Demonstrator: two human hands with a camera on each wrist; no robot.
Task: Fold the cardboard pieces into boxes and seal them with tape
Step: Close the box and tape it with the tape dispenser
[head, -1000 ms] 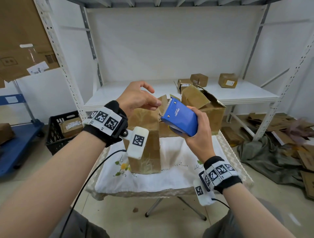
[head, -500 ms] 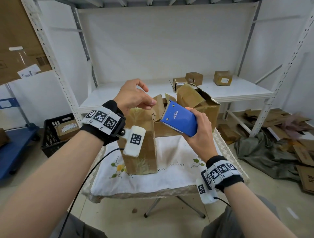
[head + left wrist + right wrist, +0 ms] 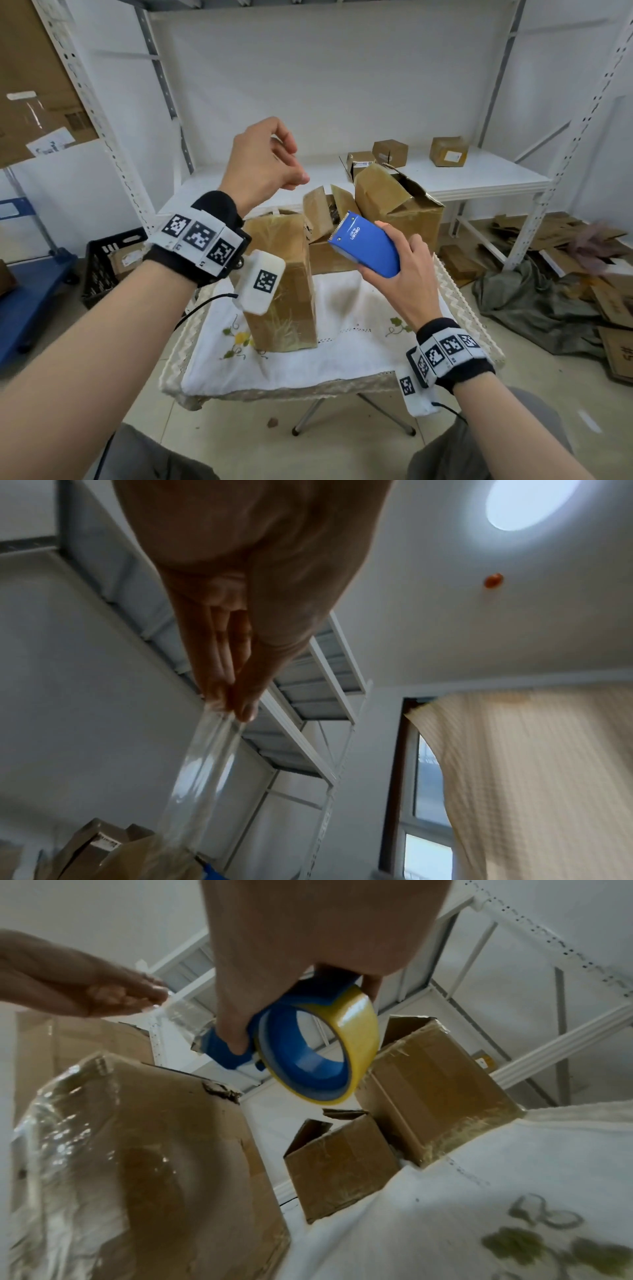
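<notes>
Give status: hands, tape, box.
Left hand pinches clear tape strip, raised above tall box. Right hand grips blue tape dispenser. Strip stretched between them, not yet on box. Nothing in the way.

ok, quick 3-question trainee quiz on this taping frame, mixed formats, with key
1. True or false: the right hand holds the blue tape dispenser.
2. What does the left hand pinch? A) a box flap B) a strip of clear tape C) nothing
3. Fill in: the tall box stands on a table with a white ___.

Key: 1 true; 2 B; 3 cloth
</notes>
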